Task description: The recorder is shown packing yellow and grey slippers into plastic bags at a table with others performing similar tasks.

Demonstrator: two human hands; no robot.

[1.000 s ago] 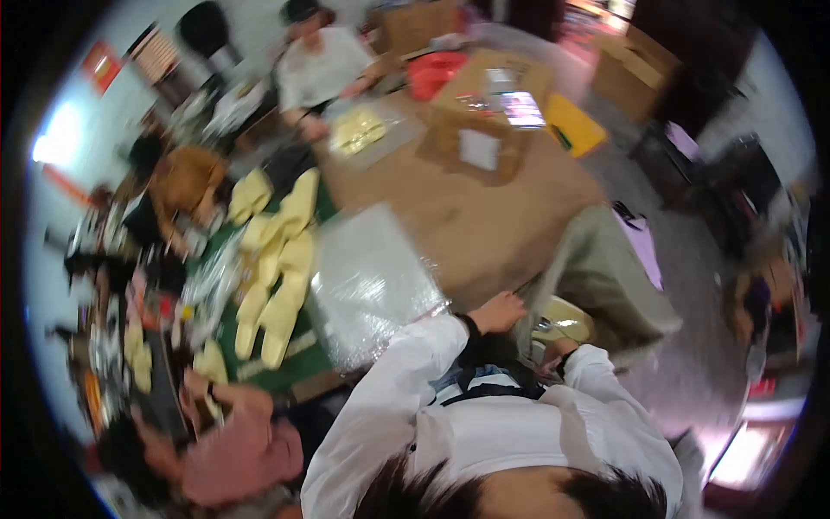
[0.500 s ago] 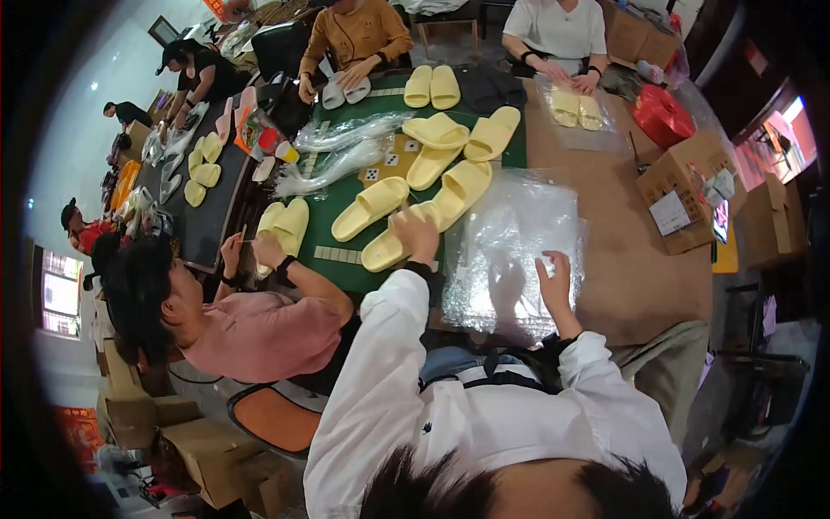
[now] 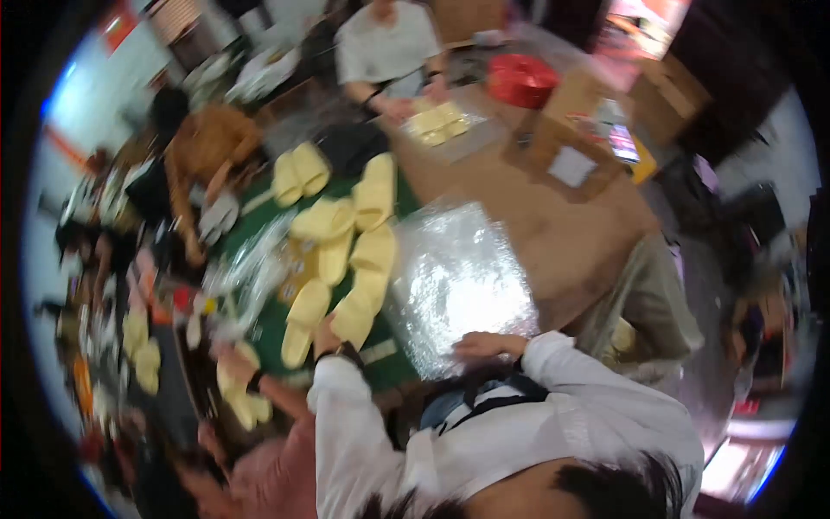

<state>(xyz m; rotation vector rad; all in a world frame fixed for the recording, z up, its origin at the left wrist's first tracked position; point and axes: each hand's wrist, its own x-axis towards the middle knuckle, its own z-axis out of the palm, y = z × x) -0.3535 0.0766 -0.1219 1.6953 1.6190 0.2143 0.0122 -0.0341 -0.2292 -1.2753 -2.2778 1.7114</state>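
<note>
A single head-worn fisheye view looks steeply down from above the person's own hair and white sleeves, which fill the lower edge. It faces forward over the brown table (image 3: 553, 238), tilted so the table runs off toward the upper right. The stack of clear bags (image 3: 458, 281) on the table's near end lies close under the lens; people at the table's far end sit well off, small and blurred. Edges bend toward the dark round rim

Approx. nine loose yellow slippers (image 3: 373, 251), one clear plastic-bag stack (image 3: 458, 281), two cardboard boxes (image 3: 571, 143).
</note>
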